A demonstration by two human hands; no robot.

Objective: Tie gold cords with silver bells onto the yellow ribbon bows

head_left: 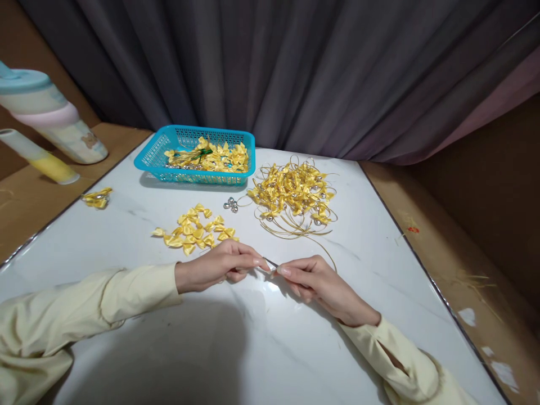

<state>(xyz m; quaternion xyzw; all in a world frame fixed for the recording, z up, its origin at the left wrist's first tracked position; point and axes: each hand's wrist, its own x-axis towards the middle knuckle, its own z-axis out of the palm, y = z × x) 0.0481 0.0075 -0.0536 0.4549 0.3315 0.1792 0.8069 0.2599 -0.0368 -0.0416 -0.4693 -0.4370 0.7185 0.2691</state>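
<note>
Above the near middle of the table, my left hand (230, 261) and my right hand (314, 281) meet almost fingertip to fingertip, both pinched closed. A thin dark strand (270, 262) spans the small gap between them; its ends are hidden by the fingers, and its kind is too small to make out. Just beyond my left hand lie loose yellow ribbon bows (194, 230). Past my right hand is a heap of yellow bows with gold cord loops and silver beads (295, 188). One gold cord (324, 250) curves from the heap down behind my right hand.
At the back stands a blue plastic basket (145, 159) holding more yellow bows. A small silver bead cluster (230, 205) lies between basket and heap. Far left are a yellow bow piece (97, 198), a tumbler (63, 121) and a pale roll (40, 157). A dark curtain (270, 73) hangs behind.
</note>
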